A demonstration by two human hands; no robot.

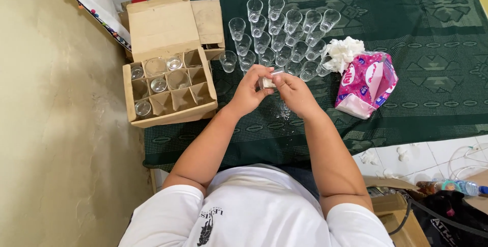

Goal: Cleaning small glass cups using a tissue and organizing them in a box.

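Both of my hands meet over a dark green patterned mat [432,48]. My left hand [247,93] grips a small clear drinking glass [268,79] lying on its side. My right hand [293,92] presses a wad of white tissue at the glass's mouth. Just beyond my hands stand several rows of identical upright clear glasses [277,33]. To the left sits an open cardboard box [168,86] with divider cells, several of them holding glasses.
A pink tissue pack [366,84] lies right of my hands, with a heap of crumpled white tissues [343,51] behind it. Used tissue balls lie on the white tiles [401,155] at right. A black bag [447,216], a bottle and a cardboard box sit at lower right.
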